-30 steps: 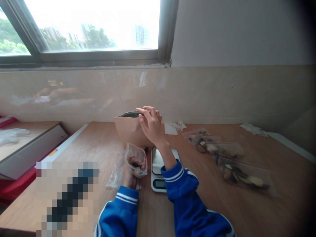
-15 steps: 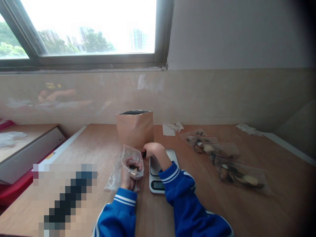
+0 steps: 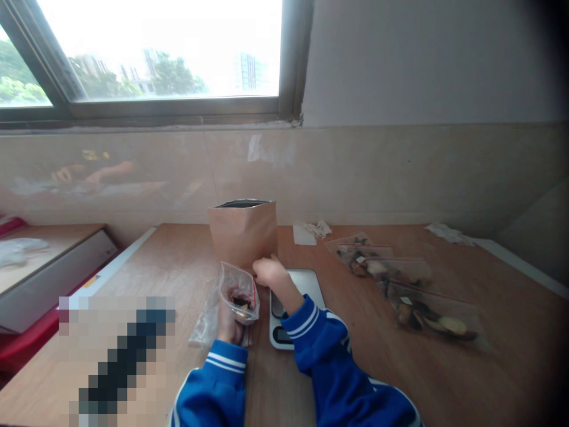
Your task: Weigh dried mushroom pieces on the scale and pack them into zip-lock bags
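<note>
My left hand [image 3: 230, 326] is wrapped around the lower part of a clear zip bag [image 3: 226, 277] with a red seal line, its mouth gaping upward. Dark and pale pieces [image 3: 241, 302] that look like dried slices sit inside it. My right hand [image 3: 271, 273] hovers just right of the bag's mouth, over the left edge of a kitchen scale [image 3: 306, 277]. Its fingers are bent together, and whatever is between them is hidden. Behind both hands a brown paper pouch [image 3: 243, 231] stands upright with its top open. My right forearm covers part of the scale.
Several filled zip bags [image 3: 438, 320] lie on the right of the wooden table [image 3: 355, 367]. White paper [image 3: 304, 233] and crumpled tissue [image 3: 320, 229] lie near the wall. Clear plastic [image 3: 204, 314] lies beside my left hand. A blurred-out dark object [image 3: 120, 362] is at the left.
My right hand has shifted slightly left and toward the bag's mouth. The dark piece seen at its fingertips before no longer shows. My left hand stays on the bag.
</note>
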`<state>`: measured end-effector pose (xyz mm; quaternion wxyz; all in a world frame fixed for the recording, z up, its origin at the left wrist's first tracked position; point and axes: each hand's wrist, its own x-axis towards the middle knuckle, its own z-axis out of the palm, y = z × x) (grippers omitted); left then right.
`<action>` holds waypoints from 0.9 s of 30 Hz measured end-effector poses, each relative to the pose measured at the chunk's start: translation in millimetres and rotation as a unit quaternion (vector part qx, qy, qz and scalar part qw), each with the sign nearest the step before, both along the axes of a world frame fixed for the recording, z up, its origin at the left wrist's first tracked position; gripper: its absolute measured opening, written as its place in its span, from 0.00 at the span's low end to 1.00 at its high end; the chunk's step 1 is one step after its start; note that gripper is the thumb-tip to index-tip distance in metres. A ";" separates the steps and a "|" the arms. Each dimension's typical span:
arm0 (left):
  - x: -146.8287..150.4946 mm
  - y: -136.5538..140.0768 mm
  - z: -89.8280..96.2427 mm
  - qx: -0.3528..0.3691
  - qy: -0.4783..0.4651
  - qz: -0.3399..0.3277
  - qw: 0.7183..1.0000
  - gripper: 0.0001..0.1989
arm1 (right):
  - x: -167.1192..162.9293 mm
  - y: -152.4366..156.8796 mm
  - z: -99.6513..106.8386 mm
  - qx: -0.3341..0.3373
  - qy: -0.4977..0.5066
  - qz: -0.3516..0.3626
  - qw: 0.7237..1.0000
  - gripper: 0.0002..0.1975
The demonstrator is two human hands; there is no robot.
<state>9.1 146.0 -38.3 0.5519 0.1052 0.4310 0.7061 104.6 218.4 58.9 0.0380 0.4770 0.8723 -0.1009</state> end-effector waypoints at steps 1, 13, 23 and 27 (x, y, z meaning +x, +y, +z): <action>-0.4 0.4 -1.1 0.004 0.001 0.002 1.000 0.10 | 8.3 -0.5 7.6 0.012 0.020 0.006 1.000 0.07; 3.6 -1.4 6.7 -0.006 -0.007 0.011 1.000 0.11 | 15.2 28.3 21.5 0.333 0.442 -0.002 0.833 0.12; 3.2 -3.2 7.0 0.001 -0.011 -0.011 1.000 0.08 | 15.2 7.2 35.3 0.377 0.464 -0.042 0.801 0.17; 2.4 -2.3 4.7 0.003 -0.004 -0.012 1.000 0.08 | 15.0 4.1 36.4 0.373 0.385 -0.031 0.843 0.19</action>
